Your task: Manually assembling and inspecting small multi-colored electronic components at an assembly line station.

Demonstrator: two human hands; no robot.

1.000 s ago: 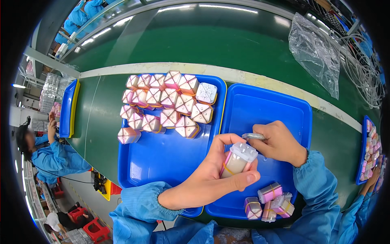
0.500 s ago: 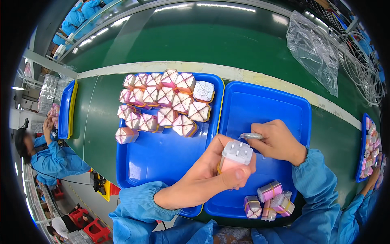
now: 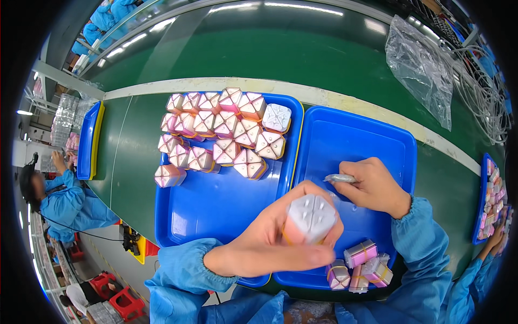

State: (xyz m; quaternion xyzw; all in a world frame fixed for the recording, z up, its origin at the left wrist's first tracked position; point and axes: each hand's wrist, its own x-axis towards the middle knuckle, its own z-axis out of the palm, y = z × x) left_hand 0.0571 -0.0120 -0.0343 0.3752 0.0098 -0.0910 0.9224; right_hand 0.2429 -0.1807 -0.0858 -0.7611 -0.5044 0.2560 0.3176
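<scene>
My left hand (image 3: 259,237) is wrapped round a pink-sided block (image 3: 311,218) with a pale grey, cross-divided end bearing small raised studs. That end faces up, above the right-hand blue tray (image 3: 350,121). Just to its right, my right hand (image 3: 375,186) is closed on a short silvery-grey tool (image 3: 341,178) with a narrow tip pointing left; its kind is unclear. The tip is apart from the block. Several similar pink-and-white blocks (image 3: 225,124) stand in rows in the left-hand blue tray (image 3: 199,227), one with a grey end (image 3: 277,117). Yellow bands circle some blocks.
Several loose blocks (image 3: 369,264) lie in the right tray's near corner. Beyond the trays runs a pale ledge (image 3: 259,85), with a clear plastic bag (image 3: 418,70) and coiled cables (image 3: 480,97) behind. Co-workers sit left (image 3: 67,202) and right, near further blue trays (image 3: 90,140).
The block in my left hand has tipped so its grey end faces up more squarely, and my left thumb has slid lower. My right hand has drawn slightly right, away from the block.
</scene>
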